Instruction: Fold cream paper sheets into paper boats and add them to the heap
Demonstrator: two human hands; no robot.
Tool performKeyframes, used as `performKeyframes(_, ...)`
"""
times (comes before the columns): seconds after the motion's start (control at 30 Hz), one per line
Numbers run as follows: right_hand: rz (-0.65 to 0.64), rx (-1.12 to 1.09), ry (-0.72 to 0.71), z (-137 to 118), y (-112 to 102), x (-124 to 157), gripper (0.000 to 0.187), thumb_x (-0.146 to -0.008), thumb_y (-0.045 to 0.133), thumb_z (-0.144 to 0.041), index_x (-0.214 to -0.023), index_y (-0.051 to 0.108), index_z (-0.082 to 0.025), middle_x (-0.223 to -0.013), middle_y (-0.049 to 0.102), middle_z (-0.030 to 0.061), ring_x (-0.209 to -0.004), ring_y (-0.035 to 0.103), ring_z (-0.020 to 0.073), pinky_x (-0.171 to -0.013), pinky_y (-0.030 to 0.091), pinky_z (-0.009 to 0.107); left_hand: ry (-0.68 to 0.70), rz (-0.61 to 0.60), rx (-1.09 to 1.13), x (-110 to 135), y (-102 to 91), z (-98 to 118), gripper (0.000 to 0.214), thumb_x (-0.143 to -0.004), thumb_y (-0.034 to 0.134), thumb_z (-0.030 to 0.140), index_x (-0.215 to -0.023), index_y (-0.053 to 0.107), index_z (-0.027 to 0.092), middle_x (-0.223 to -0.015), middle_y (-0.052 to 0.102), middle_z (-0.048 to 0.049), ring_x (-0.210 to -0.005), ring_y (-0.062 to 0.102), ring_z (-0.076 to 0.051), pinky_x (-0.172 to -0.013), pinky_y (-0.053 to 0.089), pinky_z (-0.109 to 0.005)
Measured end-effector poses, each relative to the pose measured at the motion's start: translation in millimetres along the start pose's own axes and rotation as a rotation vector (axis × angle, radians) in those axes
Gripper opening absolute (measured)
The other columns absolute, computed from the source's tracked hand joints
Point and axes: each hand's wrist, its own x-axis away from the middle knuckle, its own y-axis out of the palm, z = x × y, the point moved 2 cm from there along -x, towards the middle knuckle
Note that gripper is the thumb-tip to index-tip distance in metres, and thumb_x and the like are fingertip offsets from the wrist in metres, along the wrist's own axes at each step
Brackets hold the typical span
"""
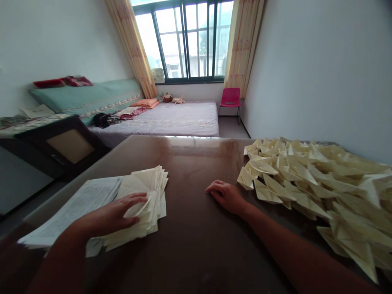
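Note:
My left hand (118, 214) rests on a stack of cream paper sheets (153, 183), its fingers stretched out and thumb apart. Under and beside that stack, to the left, lies a pile of white printed pages (82, 204). My right hand (226, 196) lies on the brown table (186, 245), fingers loosely curled with the tips near the tabletop; no object shows in it. To its right spreads a large heap of folded cream paper pieces (294, 175), pointed like origami, reaching the right edge of the view. The nearest folded pieces sit just beyond my right wrist.
Beyond the table's far edge stands a bed (183, 118) with a lilac sheet, under a window (196, 41). A pink chair (230, 98) is by the right wall. On the left is a dark cabinet (65, 141).

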Motion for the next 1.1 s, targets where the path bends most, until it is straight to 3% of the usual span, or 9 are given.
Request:
performKeyframes(0.13, 0.046, -0.047, -0.009, -1.7, 0.5, 0.4, 0.020, -0.088, 0.051, -0.016, -0.096, 0.069, -0.023, -0.096, 0.067, 0.0023, -0.084, 0.064, 0.0147, -0.076, 0.047, 0.025, -0.083, 0.170, -0.106, -4.7, -9.1, 11.0, 0.034, -0.085, 0.048, 0.043, -0.108, 0.068, 0.028, -0.118, 0.067, 0.0013, -0.106, 0.063, -0.026, -0.094, 0.047, -0.035)
performKeyframes(0.23, 0.114, -0.091, -0.028, -8.5, -4.9, 3.9, 0.022, -0.089, 0.050, -0.018, -0.102, 0.067, -0.023, -0.098, 0.067, 0.0034, -0.081, 0.063, 0.0139, -0.075, 0.048, 0.025, -0.040, 0.394, -0.176, -17.9, -3.9, 55.0, 0.033, -0.090, 0.042, 0.035, -0.111, 0.066, 0.028, -0.107, 0.071, 0.0019, -0.095, 0.067, -0.025, -0.087, 0.050, -0.037)
performKeyframes(0.3, 0.123, -0.097, -0.043, -14.3, -10.8, 7.2, 0.028, -0.088, 0.052, -0.021, -0.114, 0.062, -0.025, -0.109, 0.064, 0.0047, -0.074, 0.061, 0.0118, -0.069, 0.049, 0.023, 0.120, 0.387, -0.157, -32.0, 15.0, 96.1, 0.036, -0.088, 0.042, 0.021, -0.117, 0.062, 0.027, -0.115, 0.069, -0.0013, -0.103, 0.065, -0.025, -0.090, 0.051, -0.036)
performKeyframes(0.4, -0.015, -0.087, -0.146, -20.8, -16.8, 10.6, 0.054, -0.080, 0.061, -0.021, -0.132, 0.050, -0.027, -0.131, 0.052, 0.0074, -0.080, 0.061, 0.0122, -0.075, 0.050, 0.025, 0.355, 0.260, -0.189, -54.2, 57.5, 152.7, 0.043, -0.087, 0.039, 0.009, -0.125, 0.055, 0.021, -0.126, 0.062, -0.0089, -0.115, 0.059, -0.023, -0.094, 0.049, -0.034)
performKeyframes(0.53, -0.138, -0.050, -0.248, -13.5, -19.0, 9.1, 0.038, -0.077, 0.056, -0.009, -0.111, 0.067, -0.023, -0.112, 0.066, 0.0063, -0.099, 0.060, 0.0185, -0.089, 0.046, 0.031, 0.441, 0.223, -0.223, -72.4, 98.6, 189.8, 0.040, -0.090, 0.039, 0.009, -0.128, 0.052, 0.015, -0.122, 0.063, -0.0157, -0.112, 0.060, -0.026, -0.091, 0.051, -0.037)
performKeyframes(0.67, -0.169, -0.045, -0.220, 0.7, -26.0, 4.6, 0.026, -0.084, 0.050, -0.011, -0.091, 0.072, -0.022, -0.094, 0.072, 0.0050, -0.088, 0.062, 0.0177, -0.086, 0.047, 0.032, 0.420, 0.215, -0.108, -74.4, 100.3, 186.8, 0.036, -0.093, 0.045, 0.023, -0.129, 0.050, 0.021, -0.123, 0.063, -0.0110, -0.111, 0.061, -0.027, -0.090, 0.051, -0.037)
performKeyframes(0.8, -0.175, -0.014, -0.104, 7.6, -35.3, 3.2, 0.028, -0.092, 0.046, -0.026, -0.077, 0.069, -0.020, -0.080, 0.069, 0.0048, -0.076, 0.061, 0.0168, -0.074, 0.046, 0.028, 0.312, 0.140, 0.114, -72.6, 86.9, 155.9, 0.043, -0.089, 0.050, 0.026, -0.132, 0.048, 0.026, -0.122, 0.064, -0.0066, -0.110, 0.061, -0.027, -0.092, 0.048, -0.036)
performKeyframes(0.97, -0.102, -0.004, 0.099, 11.5, -36.2, 4.5, 0.041, -0.091, 0.048, -0.040, -0.059, 0.059, -0.017, -0.055, 0.053, -0.0019, -0.051, 0.045, 0.0098, -0.052, 0.033, 0.023, 0.083, 0.153, 0.622, -85.3, 88.2, 114.9, 0.037, -0.083, 0.058, 0.036, -0.112, 0.061, 0.015, -0.093, 0.070, -0.0062, -0.086, 0.065, -0.024, -0.077, 0.053, -0.033)
performKeyframes(1.1, -0.039, -0.153, 0.206, 13.6, -34.6, 4.3, 0.039, -0.085, 0.056, -0.044, -0.059, 0.062, -0.015, -0.048, 0.046, -0.0047, -0.049, 0.038, 0.0078, -0.049, 0.029, 0.021, 0.065, 0.144, 0.854, -92.8, 94.3, 110.9, 0.044, -0.079, 0.061, 0.042, -0.111, 0.061, 0.011, -0.092, 0.070, -0.0064, -0.090, 0.064, -0.025, -0.078, 0.053, -0.034)
